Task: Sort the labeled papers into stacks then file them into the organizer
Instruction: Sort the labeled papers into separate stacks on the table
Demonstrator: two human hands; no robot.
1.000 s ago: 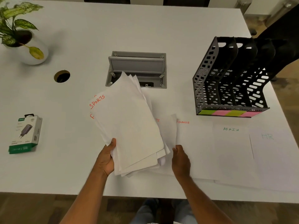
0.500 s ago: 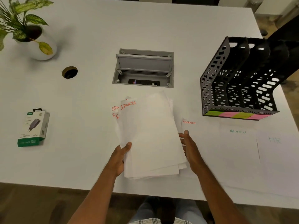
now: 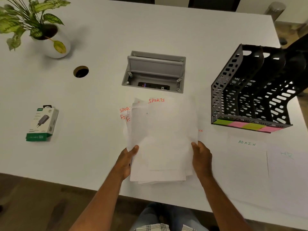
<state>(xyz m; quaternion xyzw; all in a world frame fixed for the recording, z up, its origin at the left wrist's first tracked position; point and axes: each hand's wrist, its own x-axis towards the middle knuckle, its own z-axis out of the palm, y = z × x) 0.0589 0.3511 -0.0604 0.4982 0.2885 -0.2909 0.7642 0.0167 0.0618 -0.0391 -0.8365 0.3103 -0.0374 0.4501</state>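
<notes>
A loose stack of white papers sits near the table's front edge, its top sheet headed SPORTS in red; corners below show SPOR and FI. My left hand grips the stack's left edge and my right hand holds its right edge. A sheet ending in red letters "CE" peeks out under the stack on the right. Single sheets labelled ADMIN and HR lie flat to the right. The black mesh organizer, with green and pink tabs on its front, stands at the right.
A grey cable box with its lid raised is sunk in the white table behind the stack. A round cable hole, a potted plant and a boxed charger are to the left.
The stack has come down from a tilted, one-handed hold and shifted right over the FINANCE sheet. My right hand moved from the table onto the stack's right edge.
</notes>
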